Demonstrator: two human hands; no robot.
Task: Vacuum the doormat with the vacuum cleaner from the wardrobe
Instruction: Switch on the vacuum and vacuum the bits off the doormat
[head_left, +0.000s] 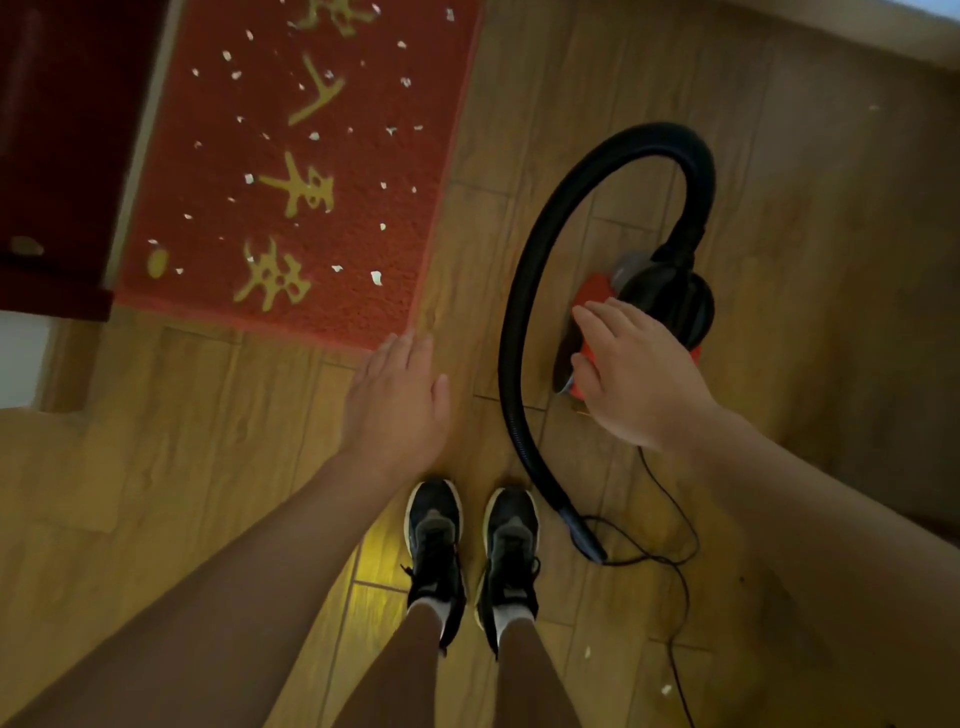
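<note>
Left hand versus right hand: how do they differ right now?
The left hand is flat, fingers straight and together, holding nothing, near the doormat corner. The right hand lies over the red body of the vacuum cleaner, fingers slightly spread; whether it grips is unclear. Both are bare, palm down, stretched forward above the wooden floor.

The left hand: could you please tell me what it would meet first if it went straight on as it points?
The left hand would probably meet the near corner of the red doormat first, though its height above the floor is unclear.
</note>
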